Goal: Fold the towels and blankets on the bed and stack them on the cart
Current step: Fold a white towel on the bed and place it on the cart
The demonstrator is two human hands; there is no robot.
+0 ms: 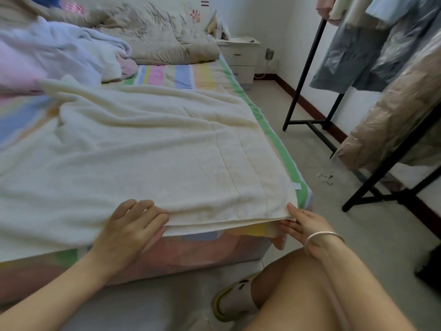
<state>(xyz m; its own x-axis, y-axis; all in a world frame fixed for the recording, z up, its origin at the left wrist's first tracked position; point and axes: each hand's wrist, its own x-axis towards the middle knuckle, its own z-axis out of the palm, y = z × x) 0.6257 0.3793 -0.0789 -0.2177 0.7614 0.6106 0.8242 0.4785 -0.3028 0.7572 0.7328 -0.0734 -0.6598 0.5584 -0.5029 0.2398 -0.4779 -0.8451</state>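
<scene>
Squaring the near edge of the cream towel [143, 151] is the step in hand, by my reading. The towel lies spread across the bed [181, 77], from the mattress edge at 6 o'clock toward 10 o'clock. Two layers show at the near edge, so one fold appears to be made. The upper layer is rumpled toward 10 o'clock.

Left hand [132, 226], at 6 o'clock: fingers laid over the towel edge, thumb apparently tucked beneath, so it holds the edge. Right hand [303, 223], at 5 o'clock, bracelet [324, 235] on the wrist: thumb on top, fingers under, pinching the near right corner just beside the mattress corner.

Recommendations:
- Match the layers at the right corner first.
- Shift the left hand toward 7 o'clock so the edge is taut between both hands.
- Draw lightly toward the body to clear the creases before folding.
- Carry both corners together toward 11 o'clock, keeping the edges level.
- Lift rather than push, since terry cloth will likely drag on the striped sheet.

Risks:
- The overhanging edge may slip off the mattress if released.
- The pile of blankets [59, 51] at 10 o'clock lies against the towel's far end and may catch it.

The cart is not in view, so stacking cannot be assessed. The unfolded pile suggests the task is well short of complete.
</scene>
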